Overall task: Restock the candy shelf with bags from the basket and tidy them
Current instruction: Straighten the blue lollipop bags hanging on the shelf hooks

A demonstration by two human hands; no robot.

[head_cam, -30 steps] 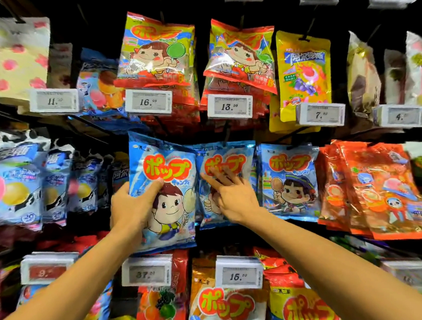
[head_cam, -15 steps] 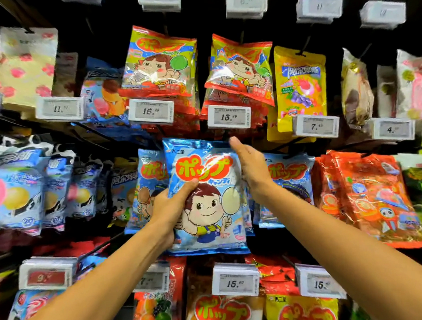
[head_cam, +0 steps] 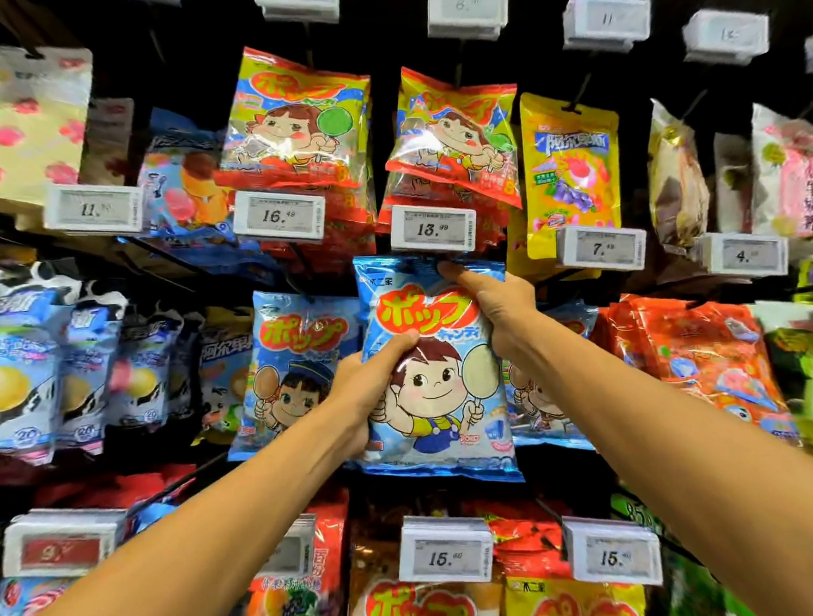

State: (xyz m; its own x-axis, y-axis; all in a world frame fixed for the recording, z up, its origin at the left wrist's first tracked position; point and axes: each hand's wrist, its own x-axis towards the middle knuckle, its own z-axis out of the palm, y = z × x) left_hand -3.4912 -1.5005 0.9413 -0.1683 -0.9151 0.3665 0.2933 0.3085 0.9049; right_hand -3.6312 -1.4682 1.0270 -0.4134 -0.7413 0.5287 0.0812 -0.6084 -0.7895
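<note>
Bag (head_cam: pixel 437 392) upright, twelve-to-six: right hand (head_cam: pixel 501 310) pinches its top at one o'clock, just under the price tag (head_cam: pixel 432 229); left hand (head_cam: pixel 366 382) grips the nine o'clock edge.

My hands are bare, both the left hand (head_cam: pixel 367 387) and the right hand (head_cam: pixel 506 310), with rounded knuckles showing on the back of the right one. My left forearm (head_cam: pixel 194 539) and right forearm (head_cam: pixel 668 433) are bare as well, uncovered along all the length I can see. The skin looks smooth and even. My nails are too blurred to describe.
</note>
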